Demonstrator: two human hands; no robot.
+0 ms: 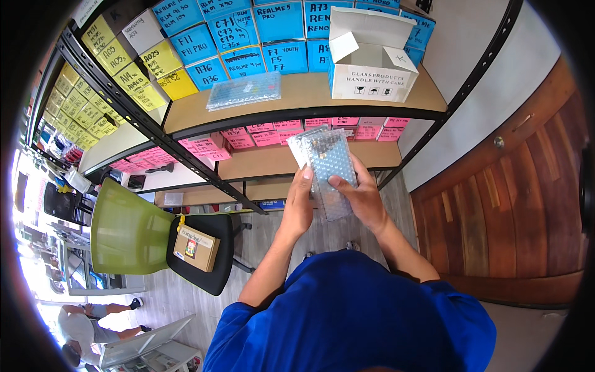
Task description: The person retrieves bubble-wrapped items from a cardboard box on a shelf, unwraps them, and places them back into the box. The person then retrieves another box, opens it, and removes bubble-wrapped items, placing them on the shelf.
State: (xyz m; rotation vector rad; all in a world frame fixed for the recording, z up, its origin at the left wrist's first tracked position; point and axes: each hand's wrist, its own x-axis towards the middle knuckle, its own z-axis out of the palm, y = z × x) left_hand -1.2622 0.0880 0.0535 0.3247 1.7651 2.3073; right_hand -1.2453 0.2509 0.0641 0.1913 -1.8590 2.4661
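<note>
Between my two hands, in front of the shelves, is a small stack of flat bubble-wrapped packages. My left hand closes on the left edge of the stack, its thumb pointing up along the side. On the right edge, my right hand grips with its thumb pressed on the front of the wrap. What the wrap contains cannot be made out. Beyond, on the upper shelf, lie more bubble-wrapped packages. To their right stands an open white cardboard box with its flaps up; its inside is mostly hidden.
Blue, yellow and pink boxes line the shelves. At left, a green-backed chair carries a brown cardboard box. A wooden door is at right. Another person appears at lower left beside a glass-topped case.
</note>
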